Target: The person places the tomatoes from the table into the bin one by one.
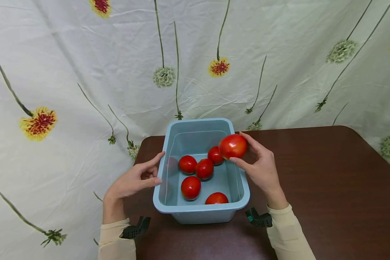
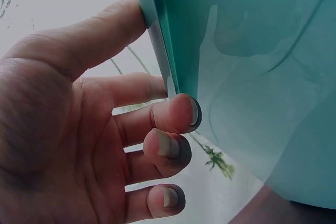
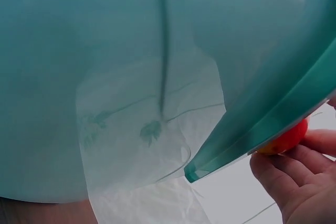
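A light blue plastic bin (image 1: 201,208) holds several red tomatoes (image 1: 190,187) on its floor. Over the bin's right side, my right hand (image 1: 263,169) pinches a larger red tomato (image 1: 233,146) between thumb and fingers. In the right wrist view the bin's rim partly hides this tomato (image 3: 287,139) and the fingers around it. My left hand (image 1: 134,180) touches the outside of the left rim with the tips of its thumb and extended index finger. The left wrist view shows its other fingers (image 2: 168,145) bent beside and below the rim.
The bin stands on a dark brown table (image 1: 315,187), near its left end. A pale cloth (image 1: 117,65) printed with flowers hangs behind the table and along its left. Each wrist wears a dark camera mount (image 1: 137,228).
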### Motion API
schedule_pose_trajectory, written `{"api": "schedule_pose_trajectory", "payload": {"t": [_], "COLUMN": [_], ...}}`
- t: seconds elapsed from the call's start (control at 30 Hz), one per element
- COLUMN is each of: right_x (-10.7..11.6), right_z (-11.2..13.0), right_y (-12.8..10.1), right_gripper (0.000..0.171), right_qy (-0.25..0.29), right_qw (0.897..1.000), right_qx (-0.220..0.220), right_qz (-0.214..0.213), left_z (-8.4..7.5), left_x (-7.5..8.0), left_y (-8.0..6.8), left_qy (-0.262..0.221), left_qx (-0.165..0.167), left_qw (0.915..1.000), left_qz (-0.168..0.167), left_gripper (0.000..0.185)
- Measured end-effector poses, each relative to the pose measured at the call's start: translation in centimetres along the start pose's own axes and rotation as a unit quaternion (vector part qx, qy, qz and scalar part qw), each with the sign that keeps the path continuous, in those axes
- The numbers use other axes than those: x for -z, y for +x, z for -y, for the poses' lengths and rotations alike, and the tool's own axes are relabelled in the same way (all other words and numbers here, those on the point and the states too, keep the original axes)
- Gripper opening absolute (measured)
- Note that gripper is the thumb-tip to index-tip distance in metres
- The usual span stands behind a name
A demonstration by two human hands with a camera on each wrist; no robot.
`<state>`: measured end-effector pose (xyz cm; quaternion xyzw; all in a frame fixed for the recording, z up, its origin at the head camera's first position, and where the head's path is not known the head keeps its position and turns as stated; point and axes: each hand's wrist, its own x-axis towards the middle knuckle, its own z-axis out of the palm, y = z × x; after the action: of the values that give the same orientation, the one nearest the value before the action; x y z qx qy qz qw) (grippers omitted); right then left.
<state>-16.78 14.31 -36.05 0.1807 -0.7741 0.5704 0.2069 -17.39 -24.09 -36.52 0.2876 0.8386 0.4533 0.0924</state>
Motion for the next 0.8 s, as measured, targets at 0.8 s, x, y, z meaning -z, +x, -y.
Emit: {"api": "schedule_pose_trajectory", "payload": {"t": [0.8], "right_x": [-0.41], "right_z": [0.11], "right_y": [-0.05], "right_gripper": [0.066], "right_qy": [0.006], "right_qw": [0.999], "right_qx": [0.034], "right_qz": [0.041], "left_z": [0.02], "left_x": [-0.02], "left_y": [-0.28], "left_qy": [0.000], "left_qx": [-0.006], "left_qw": [1.0000], "left_qz": [0.002], "left_gripper": [0.076]}}
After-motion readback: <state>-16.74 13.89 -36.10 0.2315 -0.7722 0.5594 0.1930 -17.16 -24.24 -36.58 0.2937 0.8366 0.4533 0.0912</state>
